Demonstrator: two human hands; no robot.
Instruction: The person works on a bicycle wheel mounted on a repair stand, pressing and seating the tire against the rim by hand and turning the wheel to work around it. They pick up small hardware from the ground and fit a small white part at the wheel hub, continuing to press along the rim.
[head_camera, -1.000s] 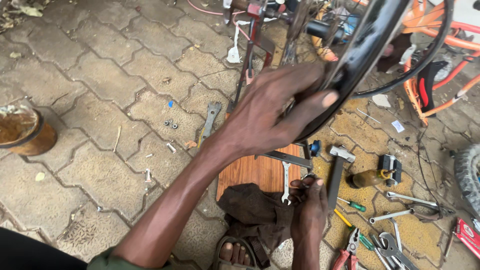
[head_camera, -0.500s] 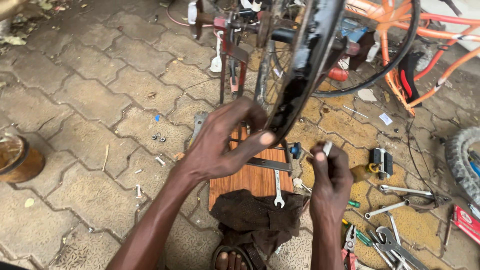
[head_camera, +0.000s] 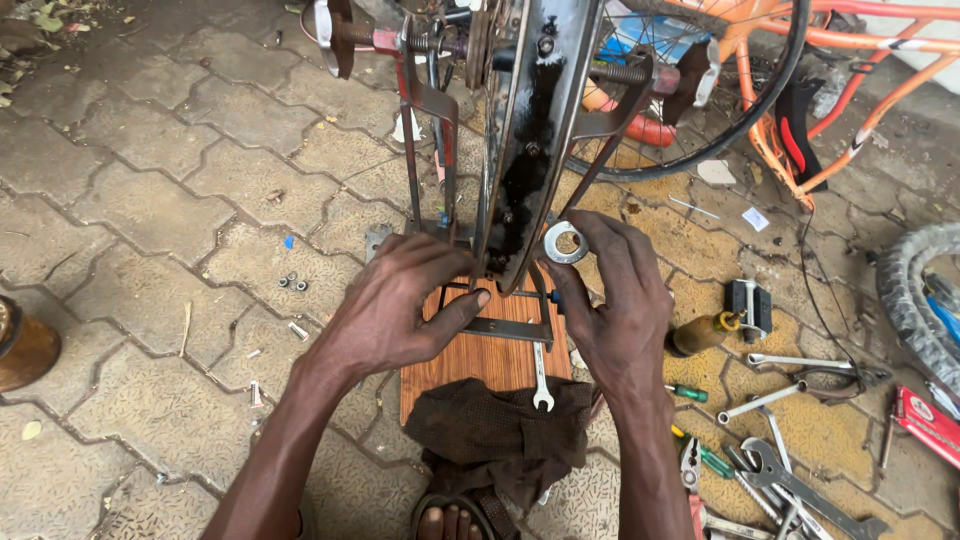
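— Head view looks down on two bare forearms that reach forward from the near edge. How are the hands posed?

— Both arms are stretched toward the far side, palms down. The left hand (head_camera: 395, 310) lies with fingers spread loosely and its thumb points to the right, touching the lower edge of the dark metal bicycle wheel rim (head_camera: 530, 130) that stands upright in a grey metal stand (head_camera: 425, 120). It grips nothing.

— And the other one?

— The right hand (head_camera: 615, 300) is half closed. Its thumb and first fingers pinch a flat round silver metal washer (head_camera: 565, 242), held just beside the right side of the rim, near its lower end.

— What is around them?

— Under the hands lies a brown wooden board (head_camera: 480, 360) with a small silver spanner (head_camera: 541, 385) on it, and a dark brown cloth (head_camera: 500, 435) at its near edge. On the right, on the paving, lie wrenches and pliers (head_camera: 790, 470). An orange bicycle frame (head_camera: 800, 40) stands at the far right.
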